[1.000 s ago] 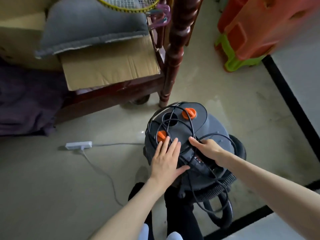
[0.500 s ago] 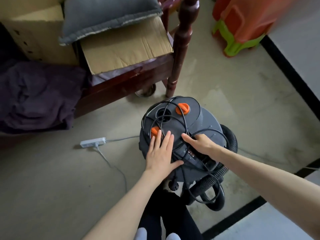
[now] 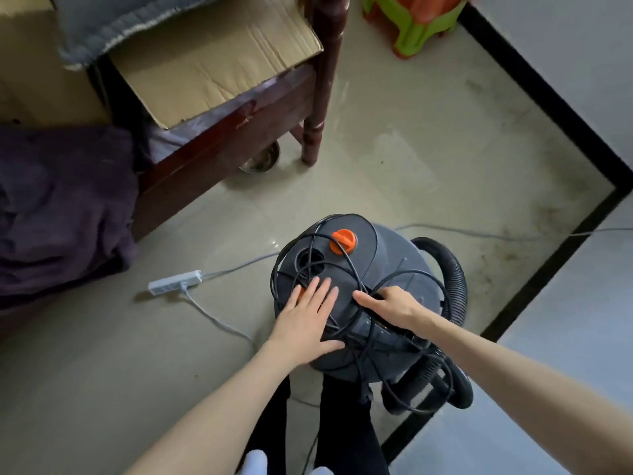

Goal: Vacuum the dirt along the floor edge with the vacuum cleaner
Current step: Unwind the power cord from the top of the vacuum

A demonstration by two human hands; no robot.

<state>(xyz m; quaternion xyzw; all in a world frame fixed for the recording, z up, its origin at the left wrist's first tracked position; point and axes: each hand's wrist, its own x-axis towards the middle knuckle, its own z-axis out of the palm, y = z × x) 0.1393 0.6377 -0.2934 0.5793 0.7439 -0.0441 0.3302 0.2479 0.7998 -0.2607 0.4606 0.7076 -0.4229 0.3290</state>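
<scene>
Both grips flat and loose, closed on nothing: left hand point(image 3: 305, 320) spread palm-down on the lid of the vacuum cleaner point(image 3: 359, 299), four fingers fanned toward one half-covered orange knob point(image 3: 298, 292); right hand point(image 3: 390, 308) laid palm-down just beside it, index finger stretched out over the black cord point(image 3: 308, 241), other fingers curled, no clear pinch on the cord to be seen.

Left to right across the floor point(image 3: 394, 159): one purple cloth point(image 3: 58, 207) heaped at the far left, one flattened cardboard sheet point(image 3: 219, 60) on the wooden bed frame point(image 3: 219, 149), one grey cushion point(image 3: 113, 18) above it, one turned bed post point(image 3: 325, 80), one metal bowl point(image 3: 262, 159) half under the frame. One white power strip point(image 3: 174, 282) with one plug in it, well apart from the vacuum cleaner's left side, grey lead running on behind the drum.

One grey drum vacuum cleaner standing near the middle, close to the legs, black cord looped loosely over its top. Two orange knobs counted, the second point(image 3: 343, 242) fully in view near the far edge. One ribbed black hose point(image 3: 452, 286) curling round the right side. Green and orange stools point(image 3: 418, 18) stacked at the top right, number unclear. Black border stripe point(image 3: 548, 108) along the floor edge, right, with dirty smudges beside it.
</scene>
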